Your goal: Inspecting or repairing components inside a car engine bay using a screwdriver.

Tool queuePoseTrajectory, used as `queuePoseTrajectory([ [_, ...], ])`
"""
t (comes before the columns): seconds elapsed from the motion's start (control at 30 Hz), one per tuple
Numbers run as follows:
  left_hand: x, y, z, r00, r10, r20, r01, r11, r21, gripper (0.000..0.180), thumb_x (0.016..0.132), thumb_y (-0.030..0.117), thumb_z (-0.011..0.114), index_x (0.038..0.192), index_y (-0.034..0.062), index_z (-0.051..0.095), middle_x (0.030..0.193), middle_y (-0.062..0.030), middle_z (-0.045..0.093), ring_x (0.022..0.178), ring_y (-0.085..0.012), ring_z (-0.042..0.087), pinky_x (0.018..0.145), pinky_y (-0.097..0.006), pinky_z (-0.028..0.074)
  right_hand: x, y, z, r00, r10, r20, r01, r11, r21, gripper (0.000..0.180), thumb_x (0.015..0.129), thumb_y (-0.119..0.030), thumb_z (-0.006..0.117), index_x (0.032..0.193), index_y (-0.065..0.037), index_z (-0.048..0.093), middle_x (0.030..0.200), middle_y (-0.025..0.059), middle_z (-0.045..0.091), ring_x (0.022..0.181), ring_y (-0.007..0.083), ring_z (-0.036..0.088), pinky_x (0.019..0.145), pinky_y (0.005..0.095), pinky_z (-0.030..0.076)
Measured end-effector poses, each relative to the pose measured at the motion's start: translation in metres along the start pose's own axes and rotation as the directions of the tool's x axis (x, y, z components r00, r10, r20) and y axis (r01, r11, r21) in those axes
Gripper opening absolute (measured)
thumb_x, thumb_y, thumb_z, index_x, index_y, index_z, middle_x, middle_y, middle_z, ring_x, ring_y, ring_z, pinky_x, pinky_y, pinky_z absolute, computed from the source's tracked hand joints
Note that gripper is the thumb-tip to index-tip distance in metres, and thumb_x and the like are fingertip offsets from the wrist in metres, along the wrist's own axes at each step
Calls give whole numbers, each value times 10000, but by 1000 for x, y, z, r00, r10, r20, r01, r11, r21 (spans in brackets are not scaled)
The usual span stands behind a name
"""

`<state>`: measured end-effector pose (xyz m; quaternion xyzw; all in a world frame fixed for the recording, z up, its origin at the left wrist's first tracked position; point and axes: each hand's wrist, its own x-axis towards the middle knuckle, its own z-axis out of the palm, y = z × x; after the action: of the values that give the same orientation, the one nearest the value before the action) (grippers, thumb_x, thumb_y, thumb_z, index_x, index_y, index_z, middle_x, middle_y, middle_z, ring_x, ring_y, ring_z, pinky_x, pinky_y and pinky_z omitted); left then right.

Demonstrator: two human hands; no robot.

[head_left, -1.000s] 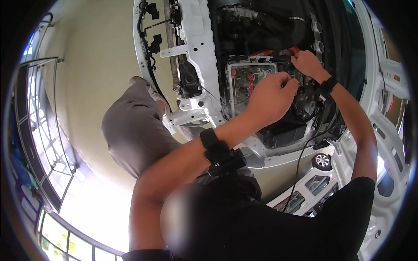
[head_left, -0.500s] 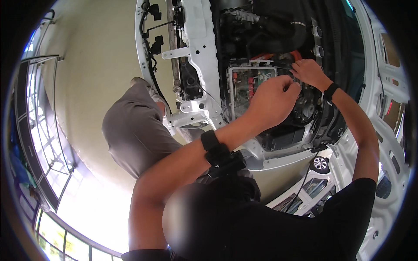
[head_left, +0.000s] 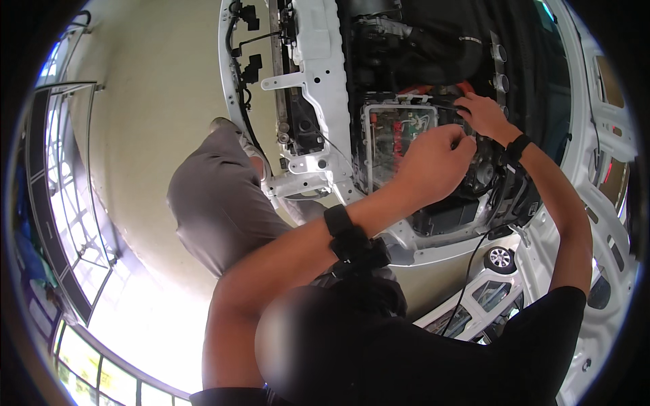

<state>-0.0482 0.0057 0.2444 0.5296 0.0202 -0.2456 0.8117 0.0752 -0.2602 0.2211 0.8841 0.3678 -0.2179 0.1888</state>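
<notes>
Windows (head_left: 74,223) line the far left, beyond a pale smooth floor (head_left: 156,122) where a grey trouser leg (head_left: 217,196) steps up to the white car frame (head_left: 318,81). Right of that frame sits an open clear-walled electrical box (head_left: 396,139) with red parts inside. Over the box's right edge, the left hand (head_left: 433,162) curls with fingertips pinched on something too small to tell. Just beyond, at the box's upper right corner, the right hand (head_left: 484,115) presses bent fingers onto dark cabling (head_left: 497,169).
</notes>
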Motion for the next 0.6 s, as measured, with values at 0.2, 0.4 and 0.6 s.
queuePoseTrajectory([
  [0.2, -8, 1, 1, 1000, -6, 28, 6, 1000, 11, 313, 911, 281, 519, 789, 3, 590, 635, -54, 539, 577, -135, 488, 574, -308, 394, 11, -9, -7, 957, -248, 150, 279, 929, -243, 259, 867, -179, 574, 1113, -104, 600, 992, 96, 555, 713, 297, 604, 646, 384, 493],
  [0.4, -12, 2, 0, 1000, 3, 28, -3, 1000, 0, 301, 913, 268, 515, 792, 1, 585, 595, -50, 518, 535, -133, 469, 538, -308, 380, 23, -24, -1, 985, 22, -174, -22, 1000, -1, 245, 837, -160, 579, 1078, -114, 580, 917, 71, 588, 709, 304, 620, 621, 393, 513],
  [0.6, -13, 3, -1, 1000, -16, 16, 16, 1000, -5, 306, 905, 270, 520, 789, -5, 587, 592, -64, 521, 529, -140, 473, 535, -316, 382, 33, -16, 2, 943, 157, -294, -89, 969, 230, 252, 806, -86, 548, 1056, -92, 575, 877, 98, 597, 683, 318, 608, 591, 428, 489],
])
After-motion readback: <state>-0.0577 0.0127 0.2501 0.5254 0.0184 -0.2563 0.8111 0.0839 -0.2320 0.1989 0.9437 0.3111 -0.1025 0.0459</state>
